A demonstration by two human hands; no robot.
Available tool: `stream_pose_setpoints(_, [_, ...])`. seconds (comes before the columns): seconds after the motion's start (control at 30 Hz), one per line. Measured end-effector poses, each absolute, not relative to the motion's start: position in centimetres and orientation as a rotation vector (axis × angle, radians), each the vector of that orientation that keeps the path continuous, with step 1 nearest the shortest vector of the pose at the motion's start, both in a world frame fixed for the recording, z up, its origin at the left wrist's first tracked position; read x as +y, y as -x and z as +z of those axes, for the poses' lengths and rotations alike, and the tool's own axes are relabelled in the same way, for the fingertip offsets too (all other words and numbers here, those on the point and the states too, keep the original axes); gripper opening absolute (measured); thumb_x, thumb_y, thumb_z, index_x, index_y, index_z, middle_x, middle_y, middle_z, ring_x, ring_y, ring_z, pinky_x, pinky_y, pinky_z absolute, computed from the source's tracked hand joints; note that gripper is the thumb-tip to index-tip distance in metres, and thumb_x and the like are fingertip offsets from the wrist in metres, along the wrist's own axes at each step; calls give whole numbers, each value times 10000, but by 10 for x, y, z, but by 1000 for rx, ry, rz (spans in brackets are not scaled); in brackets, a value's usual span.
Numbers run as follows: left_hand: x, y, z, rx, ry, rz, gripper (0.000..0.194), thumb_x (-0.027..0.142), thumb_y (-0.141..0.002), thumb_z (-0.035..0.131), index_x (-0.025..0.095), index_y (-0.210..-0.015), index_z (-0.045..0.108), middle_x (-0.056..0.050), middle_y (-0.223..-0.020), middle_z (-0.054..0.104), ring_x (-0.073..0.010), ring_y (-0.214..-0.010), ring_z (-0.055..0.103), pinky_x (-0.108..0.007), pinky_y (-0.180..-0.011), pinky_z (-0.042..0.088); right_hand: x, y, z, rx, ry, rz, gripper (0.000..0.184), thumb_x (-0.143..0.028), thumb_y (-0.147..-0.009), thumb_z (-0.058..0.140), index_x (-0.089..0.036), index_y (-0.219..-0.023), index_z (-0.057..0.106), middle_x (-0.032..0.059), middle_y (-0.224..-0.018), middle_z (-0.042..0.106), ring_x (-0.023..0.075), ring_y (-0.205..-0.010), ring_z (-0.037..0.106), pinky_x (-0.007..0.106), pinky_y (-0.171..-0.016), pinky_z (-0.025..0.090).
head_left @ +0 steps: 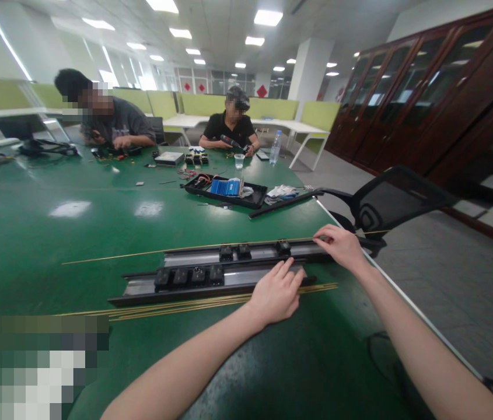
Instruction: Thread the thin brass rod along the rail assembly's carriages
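My right hand (341, 245) pinches a long, thin brass-coloured rod (141, 255) near the table's right edge. The rod runs left along the far side of two black-edged metal rails and also sticks out past the table edge. My left hand (276, 291) lies with fingers spread on the right end of the near rail (241, 277). Several small black blocks (188, 276) sit in this rail's channel. Three similar blocks (244, 251) sit in the far rail (264, 250). In front of the near rail lies a bundle of thin brass rods (176, 308), partly covered by my left hand.
Beyond the rails is a black tray (250, 202) with a blue finned part (225, 186) and wires. Gloves (281, 193), a water bottle (275, 148) and a cup (239, 161) stand nearby. Two people work across the green table (97, 233). A mesh chair (399, 198) is at right.
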State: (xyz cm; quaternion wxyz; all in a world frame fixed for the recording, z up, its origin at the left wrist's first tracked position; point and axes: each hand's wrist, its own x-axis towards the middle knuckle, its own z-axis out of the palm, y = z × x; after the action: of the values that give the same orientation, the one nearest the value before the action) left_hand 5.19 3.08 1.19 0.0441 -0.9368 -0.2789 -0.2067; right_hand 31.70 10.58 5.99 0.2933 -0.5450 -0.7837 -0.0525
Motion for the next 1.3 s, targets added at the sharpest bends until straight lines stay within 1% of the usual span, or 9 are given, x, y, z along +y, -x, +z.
stream_pose_setpoints(0.3, [30,-51,11,-848,2851,-636,599,344,-960,525,45,-1470,430,-167,-1266,656,-334,-1494,353,-420,-1247,287,107,-329,55,-2067,1434,-164,158,-337,-898,619,-228,-846,721,38,-941,736,164,-671,638,310,-651,486])
stream_pose_setpoints(0.53, [31,-52,10,-842,2838,-640,598,346,-956,536,36,-1458,438,-160,-1278,651,-331,-1491,355,-414,-1240,290,107,-336,58,-2043,1465,-176,188,-357,-890,612,-226,-811,722,42,-914,733,160,-659,643,300,-624,483])
stream_pose_setpoints(0.73, [31,-52,11,-831,2837,-656,601,337,-951,546,27,-1455,440,-163,-1248,660,-333,-1482,370,-415,-1238,292,107,-345,58,-2035,1506,-167,171,-353,-884,621,-229,-826,724,32,-947,734,152,-660,641,298,-628,485])
stream_pose_setpoints(1.0, [31,-51,11,-827,2843,-671,595,337,-953,547,26,-1449,444,-165,-1243,662,-335,-1480,373,-418,-1233,304,105,-356,60,-2026,1548,-190,181,-365,-877,628,-228,-816,728,31,-954,734,149,-666,637,293,-625,463])
stream_pose_setpoints(1.3, [32,-52,10,-835,2852,-666,597,336,-956,537,27,-1456,435,-158,-1235,662,-337,-1486,363,-425,-1236,301,107,-370,61,-2036,1601,-259,201,-367,-875,614,-226,-815,745,35,-962,739,140,-654,629,288,-583,437])
